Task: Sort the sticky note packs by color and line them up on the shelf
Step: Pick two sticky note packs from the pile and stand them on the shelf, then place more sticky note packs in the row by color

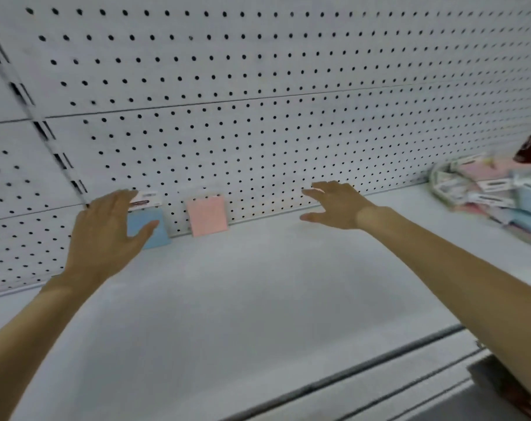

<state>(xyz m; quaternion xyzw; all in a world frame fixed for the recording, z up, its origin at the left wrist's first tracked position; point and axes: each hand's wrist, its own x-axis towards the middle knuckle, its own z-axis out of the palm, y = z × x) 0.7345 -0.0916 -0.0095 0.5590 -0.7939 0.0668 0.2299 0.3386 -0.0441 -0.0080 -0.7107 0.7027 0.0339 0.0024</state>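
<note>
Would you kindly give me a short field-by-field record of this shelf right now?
placed packs: blue pack and pink pack, side by side, apart, upright against the pegboard
unsorted: pile of mixed packs at the far right of the shelf
left hand: fingers spread, in front of the blue pack; contact unclear
right hand: fingers spread, holds nothing, right of the pink pack

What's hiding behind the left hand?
A blue pack, leaning on the pegboard. Its label and right side show. The left hand covers its left part, so whether it touches the pack can't be told.
</note>
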